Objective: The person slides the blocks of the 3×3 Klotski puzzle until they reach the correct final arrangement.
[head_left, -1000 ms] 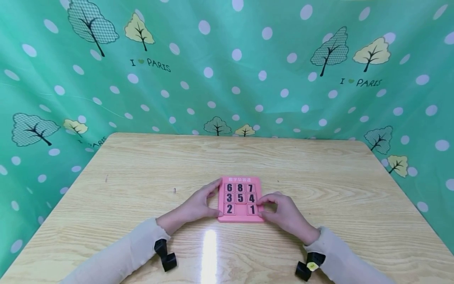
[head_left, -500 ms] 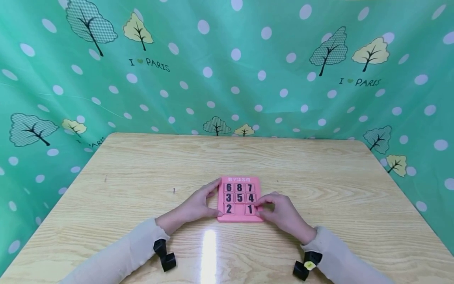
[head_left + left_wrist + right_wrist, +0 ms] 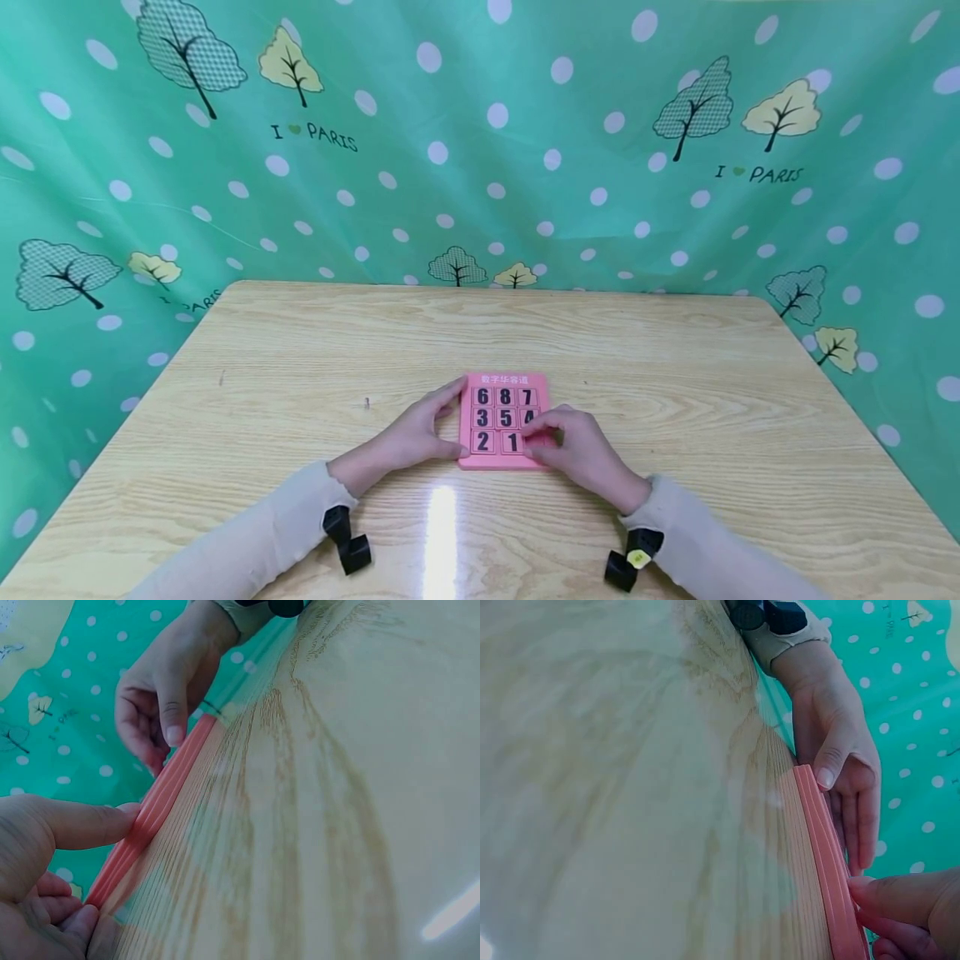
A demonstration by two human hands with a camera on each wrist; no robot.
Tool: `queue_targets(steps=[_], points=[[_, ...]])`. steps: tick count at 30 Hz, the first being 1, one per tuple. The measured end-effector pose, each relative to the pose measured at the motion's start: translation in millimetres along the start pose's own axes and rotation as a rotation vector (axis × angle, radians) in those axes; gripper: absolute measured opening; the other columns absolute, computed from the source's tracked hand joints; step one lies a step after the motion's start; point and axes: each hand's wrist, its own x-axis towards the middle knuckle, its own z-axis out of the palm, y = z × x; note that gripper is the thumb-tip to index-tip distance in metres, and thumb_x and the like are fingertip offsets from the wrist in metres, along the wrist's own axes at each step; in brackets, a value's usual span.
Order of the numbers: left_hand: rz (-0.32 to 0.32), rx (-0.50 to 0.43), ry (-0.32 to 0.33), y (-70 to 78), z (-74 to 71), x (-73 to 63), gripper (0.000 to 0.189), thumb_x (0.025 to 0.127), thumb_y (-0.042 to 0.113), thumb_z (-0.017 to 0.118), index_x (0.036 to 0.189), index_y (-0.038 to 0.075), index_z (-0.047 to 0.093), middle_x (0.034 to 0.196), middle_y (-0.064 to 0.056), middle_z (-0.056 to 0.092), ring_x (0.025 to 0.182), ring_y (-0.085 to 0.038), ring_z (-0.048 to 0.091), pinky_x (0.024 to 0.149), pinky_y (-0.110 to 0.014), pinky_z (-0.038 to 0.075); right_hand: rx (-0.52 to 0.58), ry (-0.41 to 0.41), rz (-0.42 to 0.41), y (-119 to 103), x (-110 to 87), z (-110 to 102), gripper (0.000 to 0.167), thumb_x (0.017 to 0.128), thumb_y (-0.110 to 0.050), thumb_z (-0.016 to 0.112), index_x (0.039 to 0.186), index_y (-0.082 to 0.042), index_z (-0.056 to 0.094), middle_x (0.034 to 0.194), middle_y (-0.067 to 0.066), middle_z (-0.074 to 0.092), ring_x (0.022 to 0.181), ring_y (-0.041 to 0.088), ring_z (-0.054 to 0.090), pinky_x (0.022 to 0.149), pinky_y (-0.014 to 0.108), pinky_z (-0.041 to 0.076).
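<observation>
A pink number slide puzzle [image 3: 502, 463] lies flat on the table. Its top row reads 6, 8, 7 and its middle row 3, 5, 4, the 4 partly covered by a finger. Below sits the tile 2 at left, with the tile 1 [image 3: 512, 442] mostly in the middle column. My left hand [image 3: 412, 429] holds the puzzle's left side, thumb at the lower corner and fingers up by the upper one. My right hand [image 3: 588, 450] reaches over the right edge, thumb and index finger at the right side of tile 1. Both wrist views show the puzzle's pink edge from low down.
The wood-grain table [image 3: 315, 333] surrounds the puzzle, with a bright light reflection in front of it. A green dotted curtain [image 3: 495, 192] with printed trees hangs behind and at the sides. Each sleeve carries a black wrist camera [image 3: 347, 540].
My right hand has moved left over the puzzle, and tile 1 has slid left from the right column toward tile 2. The left hand stays at the puzzle's left side.
</observation>
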Motion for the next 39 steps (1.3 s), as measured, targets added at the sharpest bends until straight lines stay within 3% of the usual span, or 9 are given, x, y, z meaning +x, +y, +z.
queue_targets(steps=[14,21,26,39], points=[[0.008,-0.012,-0.002,1.4,-0.6,-1.0,0.098,0.069,0.003,0.079,0.149,0.006,0.023,0.154,-0.013,0.023,0.131,-0.033,0.039,0.112,-0.043,0.027,-0.003,-0.005,0.013,-3.8,3.7,3.4,0.021,0.074,-0.008,0.077,0.094,-0.013,0.073,0.092,-0.003,0.064,0.086,0.013,0.055,0.073,0.022,0.048],[0.011,-0.025,-0.01,2.3,-0.7,-1.0,0.098,0.069,0.003,0.079,0.149,0.005,0.022,0.154,-0.014,0.022,0.133,-0.034,0.037,0.113,-0.042,0.026,-0.003,0.051,0.013,3.5,8.6,-7.5,0.02,0.075,-0.004,0.076,0.094,-0.011,0.073,0.094,-0.001,0.069,0.09,0.018,0.059,0.082,0.034,0.052],[0.009,-0.025,-0.01,2.8,-0.7,-1.1,0.098,0.069,0.003,0.079,0.149,0.005,0.022,0.154,-0.014,0.022,0.133,-0.034,0.037,0.114,-0.043,0.025,-0.004,0.067,0.05,10.7,12.8,-13.9,0.02,0.076,-0.004,0.075,0.095,-0.009,0.073,0.097,0.002,0.07,0.095,0.022,0.061,0.087,0.042,0.051],[0.002,-0.011,-0.005,-0.1,-0.5,-0.1,0.097,0.07,0.003,0.079,0.15,0.007,0.023,0.155,-0.012,0.022,0.133,-0.034,0.036,0.112,-0.042,0.029,0.038,0.048,0.127,18.0,17.3,-15.2,0.022,0.076,-0.004,0.074,0.097,-0.011,0.072,0.102,0.002,0.07,0.1,0.023,0.059,0.091,0.043,0.047]])
